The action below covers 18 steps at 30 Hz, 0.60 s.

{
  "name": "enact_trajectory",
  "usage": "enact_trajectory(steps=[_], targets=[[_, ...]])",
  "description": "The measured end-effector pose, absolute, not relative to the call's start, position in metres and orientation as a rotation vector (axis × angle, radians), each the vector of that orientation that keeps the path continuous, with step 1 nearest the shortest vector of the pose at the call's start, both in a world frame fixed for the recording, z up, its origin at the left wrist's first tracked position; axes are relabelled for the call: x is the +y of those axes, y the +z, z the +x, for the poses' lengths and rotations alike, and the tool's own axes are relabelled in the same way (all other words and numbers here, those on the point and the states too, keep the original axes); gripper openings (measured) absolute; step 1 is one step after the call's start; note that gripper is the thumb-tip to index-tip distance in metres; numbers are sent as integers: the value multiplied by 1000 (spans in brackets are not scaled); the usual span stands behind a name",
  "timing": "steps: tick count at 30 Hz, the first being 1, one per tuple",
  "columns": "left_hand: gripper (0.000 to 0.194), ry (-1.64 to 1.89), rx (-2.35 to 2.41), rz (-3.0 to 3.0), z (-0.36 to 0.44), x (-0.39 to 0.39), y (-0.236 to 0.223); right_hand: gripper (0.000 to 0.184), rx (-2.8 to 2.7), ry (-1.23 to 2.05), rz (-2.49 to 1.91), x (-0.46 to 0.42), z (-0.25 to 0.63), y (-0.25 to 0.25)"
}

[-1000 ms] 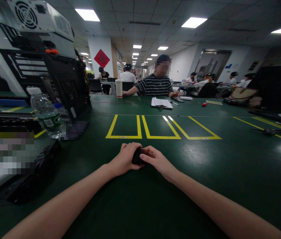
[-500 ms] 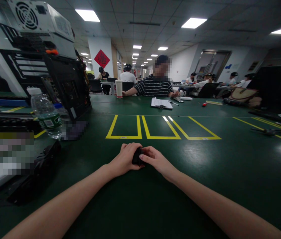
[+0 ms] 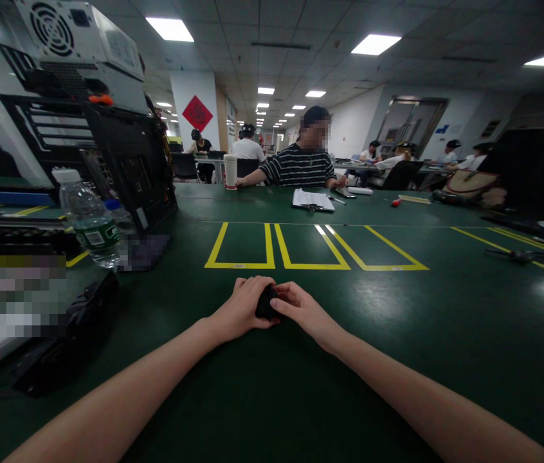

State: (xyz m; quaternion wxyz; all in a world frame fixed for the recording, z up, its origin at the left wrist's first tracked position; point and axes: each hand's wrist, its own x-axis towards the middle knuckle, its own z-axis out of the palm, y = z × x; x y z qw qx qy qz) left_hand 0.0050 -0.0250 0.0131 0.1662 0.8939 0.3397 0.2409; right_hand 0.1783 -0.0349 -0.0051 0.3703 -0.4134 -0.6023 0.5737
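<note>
My left hand (image 3: 240, 308) clasps a black object (image 3: 265, 305); my right hand (image 3: 308, 314) pinches its three-o'clock edge: seemingly two-handed manipulation, next needing steadiness.

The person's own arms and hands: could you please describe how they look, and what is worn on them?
The left hand and right hand are bare, without gloves. The left forearm and right forearm are slim and uncovered to the picture's edge: no sleeve, watch or bracelet shows. Some fingers are partly hidden.

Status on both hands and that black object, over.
Left hand around black object. Right hand at its right side. Nearest beyond: flat yellow tape outlines.
</note>
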Motion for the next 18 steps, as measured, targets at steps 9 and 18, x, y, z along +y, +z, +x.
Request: enact_trajectory(steps=[9, 18], targets=[[50, 685, 957, 2564, 6, -25, 14, 32, -1559, 1506, -965, -37, 181, -1], [52, 689, 977, 2562, 6, -21, 8, 29, -1515, 1454, -1055, -34, 177, -7]])
